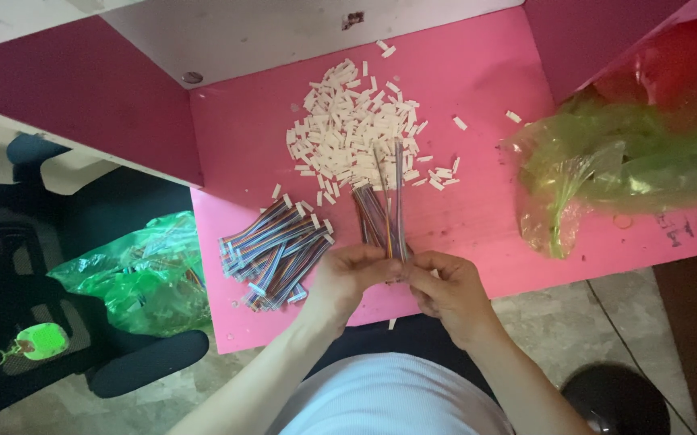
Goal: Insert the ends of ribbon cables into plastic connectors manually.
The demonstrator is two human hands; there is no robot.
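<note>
- At the near edge of the pink table, my two hands meet over a thin bundle of coloured wires, which stands out from my fingers toward the far side.
- Left hand: fingers closed around the near end of the bundle, thumb on top.
- Right hand: also closed, pinching the same end just beside the left; the fingertips of both hands touch or nearly touch.
- The far tips of the held wires reach over the heap of small white connector housings. I cannot tell whether any housing is already on them.
- Just left of the held bundle and under it, a short sheaf of loose wires lies flat.
- Further left, a bigger pile of ribbon-wire pieces with white ends lies fanned near the table's left edge.
- Judged step: sorting or squaring up a few wires in hand, near ends gripped, before their tips meet a housing.
- Next move, as I judge it: a steady pinch, tips held level and aligned, one hand freed only if the other keeps the bundle tight.
- Right side of the table: a crumpled green plastic bag, well apart from the work.
- Off the table, left and lower: another green bag resting on a black chair.
</note>
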